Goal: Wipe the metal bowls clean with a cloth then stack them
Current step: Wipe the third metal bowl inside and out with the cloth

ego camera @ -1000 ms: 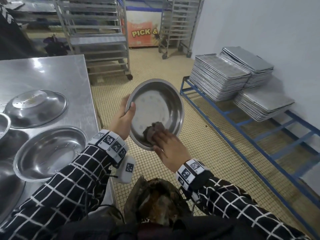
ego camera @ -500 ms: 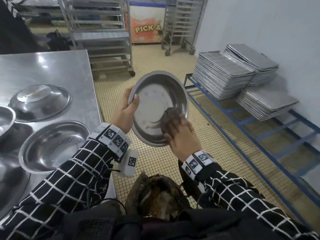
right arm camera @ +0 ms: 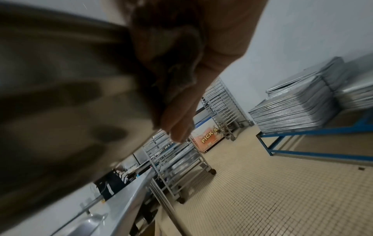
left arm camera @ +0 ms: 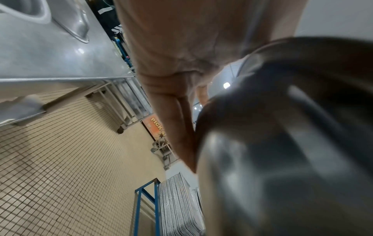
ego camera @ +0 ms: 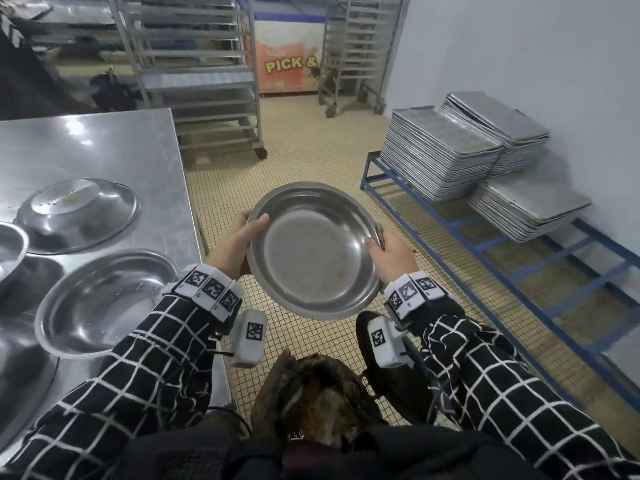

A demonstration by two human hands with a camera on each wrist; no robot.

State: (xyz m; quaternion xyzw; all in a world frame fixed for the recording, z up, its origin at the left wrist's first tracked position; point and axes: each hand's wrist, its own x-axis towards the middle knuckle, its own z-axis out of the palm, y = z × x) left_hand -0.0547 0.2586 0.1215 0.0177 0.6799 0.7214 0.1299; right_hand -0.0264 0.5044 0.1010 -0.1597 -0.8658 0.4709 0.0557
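I hold a round metal bowl in the air over the tiled floor, its inside facing up. My left hand grips its left rim, thumb over the edge. My right hand grips the right rim, thumb inside. In the right wrist view a dark cloth is bunched between that hand's palm and the bowl. The left wrist view shows the bowl's underside against my fingers. On the steel table sit an upright bowl and an upside-down one.
More bowls show at the table's left edge. Stacks of metal trays rest on a blue frame along the right wall. Wheeled racks stand behind. A dark bundle lies at my waist.
My right hand stopped wiping inside the bowl and moved to its right rim with the cloth. The bowl, tilted toward me before, now lies nearly level and lower.
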